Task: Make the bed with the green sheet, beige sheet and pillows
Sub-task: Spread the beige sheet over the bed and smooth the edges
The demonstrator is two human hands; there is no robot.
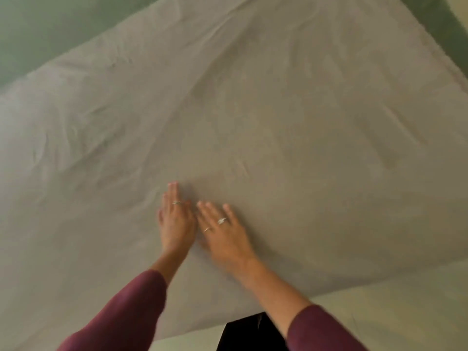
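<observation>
Now both hands, the left hand [174, 219] and right hand [222, 231], lie flat and spread on the beige sheet [278, 122] covering the green sheet [45, 34], smoothing it; next, probably push wrinkles outward.

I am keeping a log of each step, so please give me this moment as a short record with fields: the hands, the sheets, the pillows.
left hand: flat on the beige sheet, fingers straight
right hand: flat on the same sheet, beside the left hand, fingers spread
beige sheet: spread over the bed, many wrinkles
green sheet: under the beige sheet, showing at the far edge
pillows: none in view
sleeves: maroon, on both arms
</observation>
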